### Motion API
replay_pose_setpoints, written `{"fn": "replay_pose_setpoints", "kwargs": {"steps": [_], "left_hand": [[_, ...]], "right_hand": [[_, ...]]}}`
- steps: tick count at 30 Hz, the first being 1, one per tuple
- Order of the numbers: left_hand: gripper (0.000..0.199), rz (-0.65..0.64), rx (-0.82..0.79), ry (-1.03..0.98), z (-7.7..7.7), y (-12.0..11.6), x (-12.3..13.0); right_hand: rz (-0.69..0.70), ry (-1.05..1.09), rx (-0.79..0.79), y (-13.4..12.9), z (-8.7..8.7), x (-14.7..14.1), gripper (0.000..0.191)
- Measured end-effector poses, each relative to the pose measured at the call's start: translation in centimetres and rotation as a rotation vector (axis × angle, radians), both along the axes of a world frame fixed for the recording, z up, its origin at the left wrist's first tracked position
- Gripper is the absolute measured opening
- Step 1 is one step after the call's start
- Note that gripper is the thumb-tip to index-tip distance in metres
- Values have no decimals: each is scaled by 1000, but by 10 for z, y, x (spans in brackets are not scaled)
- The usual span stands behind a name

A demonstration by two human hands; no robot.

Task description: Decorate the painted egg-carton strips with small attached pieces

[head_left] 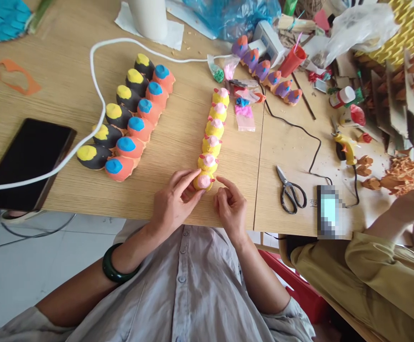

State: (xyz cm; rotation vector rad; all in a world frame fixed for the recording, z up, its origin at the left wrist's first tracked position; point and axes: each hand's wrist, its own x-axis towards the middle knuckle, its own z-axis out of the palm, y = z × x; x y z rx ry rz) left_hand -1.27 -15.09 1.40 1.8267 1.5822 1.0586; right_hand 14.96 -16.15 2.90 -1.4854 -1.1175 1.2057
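Pinching 1 yellow strip (212,145), 6 bumps: left hand (174,198); right hand (231,206) beside.

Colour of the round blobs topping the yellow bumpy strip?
Pink round blobs on the yellow bumpy strip; best in the head view.

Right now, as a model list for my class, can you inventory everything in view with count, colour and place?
Yellow-topped domes: 6, black, left
Blue-topped domes: 6, orange, beside them
Pink-topped domes: 6, yellow, centre
Bumpy strip: 1, purple-orange, far side
Rectangular phone: 1, black, left
Long cable: 1, white, left
Upright cylinder: 1, white, far side
Metal scissors: 1, black-handled, right
Pistol-shaped tool: 1, yellow, right
Wooden tabletop: light brown, beneath
Small clutter: uncounted, mixed, far right
Co-worker's hand: at least 1, bare, right edge
Round bangle: 1, dark green, left wrist
Left hand: 1, bare, on nearest yellow dome
Right hand: 1, bare, beside it
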Motion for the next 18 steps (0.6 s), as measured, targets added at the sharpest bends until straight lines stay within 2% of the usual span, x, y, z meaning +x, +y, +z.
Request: {"fn": "replay_pose_setpoints", "kwargs": {"steps": [5, 10, 14, 18], "left_hand": [[45, -19, -15, -62, -5, -1, -1], [41, -13, -8, -110, -5, 0, 1], [39, 15, -57, -206, -3, 1, 2], [37, 36, -79, -245, -3, 1, 0]], "right_hand": [[-38, -34, 45, 26, 8, 16, 27], [-110, -182, 148, 93, 16, 45, 24], [-118, -509, 304, 161, 9, 61, 24], [-123, -1009, 387, 219, 0, 61, 36]]}}
